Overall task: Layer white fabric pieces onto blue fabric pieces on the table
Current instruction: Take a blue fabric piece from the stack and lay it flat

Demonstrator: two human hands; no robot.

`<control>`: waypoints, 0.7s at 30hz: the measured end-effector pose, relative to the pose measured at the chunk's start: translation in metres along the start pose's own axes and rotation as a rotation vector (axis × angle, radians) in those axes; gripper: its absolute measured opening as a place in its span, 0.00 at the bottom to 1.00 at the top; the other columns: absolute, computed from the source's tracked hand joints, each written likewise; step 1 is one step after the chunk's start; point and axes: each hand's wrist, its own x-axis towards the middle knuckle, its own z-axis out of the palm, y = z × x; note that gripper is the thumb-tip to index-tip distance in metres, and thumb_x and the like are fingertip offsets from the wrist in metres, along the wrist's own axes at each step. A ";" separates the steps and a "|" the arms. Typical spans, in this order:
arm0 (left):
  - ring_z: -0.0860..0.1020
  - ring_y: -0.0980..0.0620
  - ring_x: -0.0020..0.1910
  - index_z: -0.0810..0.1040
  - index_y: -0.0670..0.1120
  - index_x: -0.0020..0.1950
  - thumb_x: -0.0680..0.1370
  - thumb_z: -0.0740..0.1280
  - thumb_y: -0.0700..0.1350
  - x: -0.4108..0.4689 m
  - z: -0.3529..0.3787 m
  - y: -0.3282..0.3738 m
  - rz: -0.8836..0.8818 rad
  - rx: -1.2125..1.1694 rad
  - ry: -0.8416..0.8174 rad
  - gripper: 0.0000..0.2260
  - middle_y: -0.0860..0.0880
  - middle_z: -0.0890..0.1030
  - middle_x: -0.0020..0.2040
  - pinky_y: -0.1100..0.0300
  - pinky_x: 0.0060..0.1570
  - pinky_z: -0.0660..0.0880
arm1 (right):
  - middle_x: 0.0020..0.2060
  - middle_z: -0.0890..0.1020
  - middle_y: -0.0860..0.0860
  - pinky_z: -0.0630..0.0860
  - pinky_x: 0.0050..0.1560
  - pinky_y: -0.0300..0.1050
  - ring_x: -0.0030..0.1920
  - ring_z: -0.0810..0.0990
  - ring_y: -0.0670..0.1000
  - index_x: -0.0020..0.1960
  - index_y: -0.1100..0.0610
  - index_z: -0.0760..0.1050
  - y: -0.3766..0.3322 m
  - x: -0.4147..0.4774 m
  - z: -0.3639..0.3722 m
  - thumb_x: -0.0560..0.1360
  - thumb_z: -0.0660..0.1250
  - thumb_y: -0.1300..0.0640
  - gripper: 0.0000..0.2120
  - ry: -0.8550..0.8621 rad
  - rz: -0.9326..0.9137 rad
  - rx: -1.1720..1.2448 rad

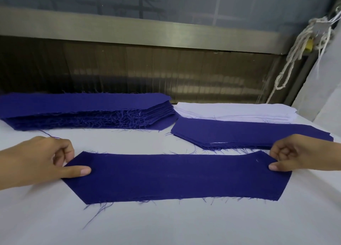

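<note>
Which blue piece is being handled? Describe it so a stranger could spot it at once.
On the table, nearest the camera, lies a lone blue piece, pinched at its ends by the left hand and right hand. Unlike the tall stack and low stack behind, it is a single layer.

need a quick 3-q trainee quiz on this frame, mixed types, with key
1. True or false: the left hand and the right hand each pinch an end of the single blue piece on the table.
2. Where is the white stack? A: far right, just behind the low blue-topped stack. B: on the single blue piece. C: under the left hand.
3. Short answer: does any white piece lie on the single blue piece yet?
Key: 1 true. 2 A. 3 no, its top is bare.
</note>
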 end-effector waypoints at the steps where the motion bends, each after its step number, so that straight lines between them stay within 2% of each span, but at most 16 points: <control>1: 0.75 0.62 0.23 0.77 0.59 0.36 0.48 0.61 0.86 0.000 -0.001 -0.001 0.006 0.004 -0.012 0.35 0.59 0.77 0.23 0.59 0.32 0.75 | 0.33 0.82 0.50 0.73 0.36 0.38 0.32 0.75 0.43 0.43 0.46 0.82 0.000 -0.001 0.001 0.53 0.75 0.24 0.31 0.007 -0.024 -0.007; 3: 0.74 0.62 0.22 0.75 0.66 0.41 0.49 0.61 0.86 0.000 -0.002 -0.001 0.021 0.000 -0.042 0.32 0.59 0.77 0.24 0.60 0.31 0.75 | 0.34 0.80 0.48 0.74 0.37 0.38 0.34 0.74 0.43 0.44 0.45 0.81 -0.001 -0.001 0.003 0.56 0.72 0.22 0.30 0.022 -0.087 -0.050; 5: 0.73 0.62 0.21 0.76 0.66 0.42 0.50 0.62 0.85 0.000 -0.003 0.000 0.032 -0.012 -0.073 0.32 0.59 0.77 0.24 0.59 0.31 0.76 | 0.41 0.81 0.49 0.77 0.39 0.44 0.36 0.76 0.47 0.49 0.42 0.80 -0.001 -0.002 0.005 0.58 0.72 0.23 0.29 0.042 -0.138 -0.069; 7: 0.72 0.62 0.21 0.77 0.65 0.43 0.51 0.63 0.85 0.000 -0.003 0.002 0.056 -0.031 -0.095 0.32 0.59 0.76 0.25 0.57 0.32 0.75 | 0.48 0.82 0.52 0.79 0.42 0.54 0.43 0.79 0.58 0.55 0.42 0.79 0.000 -0.002 0.005 0.61 0.75 0.27 0.29 0.057 -0.181 -0.015; 10: 0.73 0.62 0.24 0.77 0.65 0.47 0.51 0.66 0.83 0.000 -0.003 0.006 0.091 -0.123 -0.094 0.33 0.60 0.78 0.31 0.62 0.31 0.72 | 0.55 0.84 0.51 0.80 0.46 0.58 0.49 0.81 0.62 0.59 0.46 0.80 0.003 0.000 0.005 0.66 0.77 0.35 0.26 0.019 -0.255 0.042; 14: 0.75 0.63 0.41 0.75 0.71 0.58 0.53 0.68 0.81 0.002 -0.002 0.007 0.190 -0.238 -0.115 0.36 0.64 0.76 0.47 0.73 0.41 0.71 | 0.47 0.84 0.52 0.76 0.42 0.62 0.44 0.76 0.67 0.48 0.49 0.83 0.007 0.006 0.005 0.68 0.77 0.36 0.19 -0.019 -0.299 0.024; 18: 0.72 0.66 0.52 0.75 0.71 0.62 0.58 0.70 0.78 0.008 0.003 -0.003 0.259 -0.261 -0.188 0.34 0.64 0.74 0.57 0.61 0.50 0.71 | 0.41 0.81 0.50 0.74 0.42 0.57 0.43 0.77 0.57 0.39 0.51 0.80 0.009 0.010 0.006 0.67 0.78 0.37 0.18 -0.016 -0.330 0.044; 21: 0.72 0.65 0.53 0.77 0.67 0.62 0.60 0.72 0.76 0.012 0.005 -0.010 0.261 -0.279 -0.207 0.33 0.62 0.75 0.57 0.65 0.53 0.70 | 0.40 0.81 0.50 0.75 0.43 0.54 0.44 0.78 0.54 0.38 0.51 0.80 0.010 0.012 0.007 0.66 0.79 0.38 0.18 -0.024 -0.330 0.052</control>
